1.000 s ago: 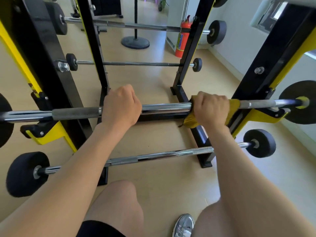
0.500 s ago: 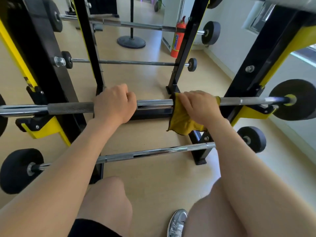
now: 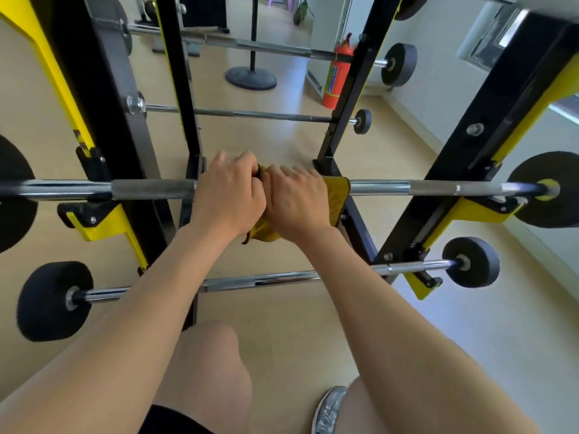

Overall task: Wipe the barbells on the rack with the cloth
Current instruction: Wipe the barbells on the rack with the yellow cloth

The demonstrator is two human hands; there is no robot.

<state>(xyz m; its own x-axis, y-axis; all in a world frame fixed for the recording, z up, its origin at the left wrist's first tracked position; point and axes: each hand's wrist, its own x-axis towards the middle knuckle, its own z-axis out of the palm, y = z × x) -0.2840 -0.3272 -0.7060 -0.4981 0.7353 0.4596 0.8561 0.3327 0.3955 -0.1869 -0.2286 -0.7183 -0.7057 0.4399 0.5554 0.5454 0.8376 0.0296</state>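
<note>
Around the middle barbell (image 3: 150,189), the right hand (image 3: 294,198) is clutching the yellow cloth (image 3: 336,195), the left hand (image 3: 228,195) gripping alongside at nine o'clock.

Single head-worn wide-angle view, facing forward and down, close above the barbell (image 3: 150,190) mid-frame, floor (image 3: 297,333) beneath

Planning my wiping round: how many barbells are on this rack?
4: the near upper barbell, the near lower barbell, the thin far barbell and the high far barbell. A plate at the top edge may belong to a fifth.
</note>
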